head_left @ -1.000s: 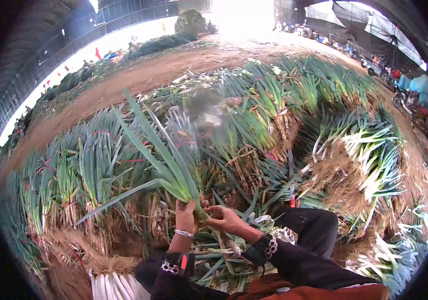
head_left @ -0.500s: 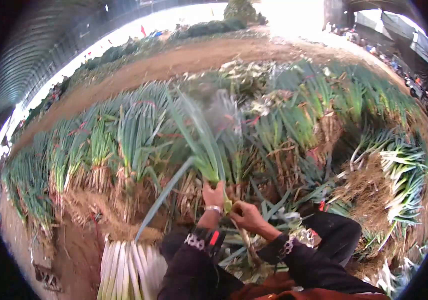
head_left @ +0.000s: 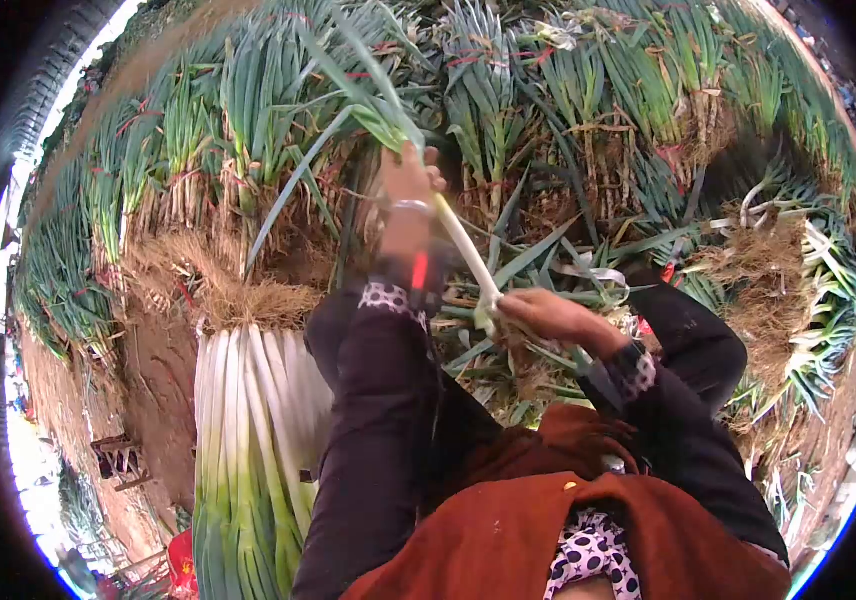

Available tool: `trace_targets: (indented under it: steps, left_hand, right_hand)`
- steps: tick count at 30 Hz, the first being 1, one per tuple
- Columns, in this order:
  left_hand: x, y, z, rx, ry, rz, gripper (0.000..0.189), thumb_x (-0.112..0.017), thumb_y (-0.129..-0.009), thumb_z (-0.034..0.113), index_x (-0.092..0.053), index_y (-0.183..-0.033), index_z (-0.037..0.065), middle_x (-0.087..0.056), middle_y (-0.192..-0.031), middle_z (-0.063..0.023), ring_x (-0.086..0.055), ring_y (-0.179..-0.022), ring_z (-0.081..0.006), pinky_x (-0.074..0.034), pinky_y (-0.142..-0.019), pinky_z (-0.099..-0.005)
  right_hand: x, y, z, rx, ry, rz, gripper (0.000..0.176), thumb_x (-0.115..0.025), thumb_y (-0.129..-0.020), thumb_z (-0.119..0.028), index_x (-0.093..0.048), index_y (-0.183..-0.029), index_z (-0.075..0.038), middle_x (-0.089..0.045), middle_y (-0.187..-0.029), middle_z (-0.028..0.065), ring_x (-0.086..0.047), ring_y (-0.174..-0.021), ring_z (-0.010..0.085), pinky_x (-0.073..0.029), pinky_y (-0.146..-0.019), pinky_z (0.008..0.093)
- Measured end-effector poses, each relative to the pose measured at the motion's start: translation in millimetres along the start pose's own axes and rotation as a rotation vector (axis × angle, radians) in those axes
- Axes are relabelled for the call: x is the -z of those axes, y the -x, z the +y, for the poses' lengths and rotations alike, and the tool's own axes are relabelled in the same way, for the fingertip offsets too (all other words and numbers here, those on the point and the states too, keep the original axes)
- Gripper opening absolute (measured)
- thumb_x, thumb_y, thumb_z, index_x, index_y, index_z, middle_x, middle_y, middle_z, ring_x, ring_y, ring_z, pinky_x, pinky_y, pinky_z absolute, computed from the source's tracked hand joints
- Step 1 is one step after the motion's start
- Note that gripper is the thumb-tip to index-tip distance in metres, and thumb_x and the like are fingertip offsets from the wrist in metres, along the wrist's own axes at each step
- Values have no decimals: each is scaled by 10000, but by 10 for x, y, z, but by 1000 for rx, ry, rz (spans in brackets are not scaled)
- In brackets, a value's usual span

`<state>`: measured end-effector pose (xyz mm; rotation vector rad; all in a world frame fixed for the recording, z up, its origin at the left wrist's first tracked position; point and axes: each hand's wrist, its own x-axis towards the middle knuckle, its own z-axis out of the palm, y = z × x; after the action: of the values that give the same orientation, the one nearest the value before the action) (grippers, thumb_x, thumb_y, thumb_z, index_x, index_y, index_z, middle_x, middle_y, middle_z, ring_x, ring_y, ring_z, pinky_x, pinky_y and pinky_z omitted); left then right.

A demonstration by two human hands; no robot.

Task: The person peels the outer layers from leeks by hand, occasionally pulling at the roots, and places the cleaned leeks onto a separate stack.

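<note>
My left hand (head_left: 410,180), slightly blurred, is closed around a long green onion (head_left: 464,240) near where its green leaves begin. The leaves rise up and to the left past my fingers, and the pale shaft slants down to the right. At the shaft's lower end my right hand (head_left: 558,318) is closed, its fingertips pinching a loose, pale outer layer (head_left: 489,318) by the roots. Left of my knees lies a neat row of cleaned green onions (head_left: 253,430), white shafts upward and green leaves toward me.
Bundles of unpeeled green onions (head_left: 268,90) stand in a row ahead. A pile with matted roots (head_left: 763,280) lies at the right. Stripped leaves (head_left: 538,380) are heaped between my legs. Bare brown ground (head_left: 153,380) shows at the left.
My right hand has moved down the shaft, away from my left hand, to the root end. The white shaft now shows bare between them. The view has tilted down.
</note>
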<state>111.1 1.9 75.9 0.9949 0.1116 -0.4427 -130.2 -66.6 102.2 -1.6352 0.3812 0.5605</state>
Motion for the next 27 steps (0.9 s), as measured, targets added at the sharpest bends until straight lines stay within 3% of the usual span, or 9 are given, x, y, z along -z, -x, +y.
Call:
trace_targets:
  steps: [11, 13, 15, 16, 19, 20, 21, 23, 27]
  left_hand:
    - [495, -444, -586, 321, 94, 76, 212, -385, -934, 243, -365, -992, 40, -502, -739, -112, -396, -460, -143, -310, -361, -266]
    - [962, -876, -691, 185, -198, 85, 302, -446, -873, 263, -484, -1009, -4, -555, -723, -118, -507, -533, -202, -420, -426, -325]
    - [1074, -1067, -531, 205, -36, 165, 407, -394, -884, 330, -523, -937, -53, -547, -690, -102, -538, -538, -218, -451, -446, -356]
    - [1166, -1148, -518, 309, 167, -59, 393, -389, -886, 321, -526, -923, -45, -557, -697, -109, -546, -546, -236, -457, -469, -376]
    - [1363, -1407, -701, -299, -533, -306, 339, -448, -875, 306, -482, -996, -8, -573, -813, -143, -568, -648, -277, -472, -570, -415]
    - [1395, -1414, -718, -382, -654, -387, 383, -475, -871, 318, -440, -1095, 10, -569, -915, -149, -575, -725, -276, -478, -628, -414]
    - [1392, -1439, -689, 170, -200, -679, 558, -495, -870, 357, -358, -1305, 35, -551, -1108, -141, -579, -862, -250, -489, -723, -396]
    - [703, -893, -653, 313, 11, 53, 344, -386, -930, 337, -484, -1019, 20, -589, -874, -160, -488, -549, -222, -462, -487, -328]
    - [-193, -285, -478, 339, 10, -75, 298, -396, -933, 310, -494, -1034, 47, -558, -795, -56, -434, -510, -117, -383, -414, -231]
  right_hand:
    - [-189, 1903, -32, -147, 124, 276, 284, -420, -900, -238, -526, -878, 25, -535, -696, 172, -532, -663, 222, -421, -630, 350]
    - [-212, 2238, 88, -133, 128, 226, 277, -426, -902, -236, -528, -909, 21, -549, -714, 165, -540, -666, 215, -431, -629, 348]
    - [-163, 2586, 211, -423, 0, 233, 301, -446, -894, -260, -537, -961, 19, -579, -750, 163, -568, -708, 215, -442, -665, 342]
    - [-56, 2601, 350, -397, 82, 240, 324, -461, -888, -278, -529, -999, 19, -590, -800, 165, -576, -747, 220, -444, -685, 341]
    - [182, 2128, 1043, 22, 322, 460, 423, -502, -871, -332, -469, -1134, -2, -572, -1001, 198, -567, -904, 266, -432, -768, 354]
    - [292, 1938, 640, -120, 210, 418, 432, -511, -870, -335, -469, -1152, -11, -554, -1026, 213, -543, -976, 292, -419, -823, 367]
    - [349, 1678, 603, 20, 206, 465, 439, -500, -875, -347, -471, -1160, -13, -548, -1042, 214, -537, -980, 293, -421, -820, 368]
    - [319, 1223, 678, 327, 151, 410, 457, -479, -887, -371, -476, -1176, -18, -535, -1072, 216, -526, -989, 296, -426, -816, 372]
    - [23, 1072, 509, 304, -129, 161, 360, -445, -901, -341, -498, -1019, -5, -572, -835, 81, -543, -780, 167, -439, -700, 316]
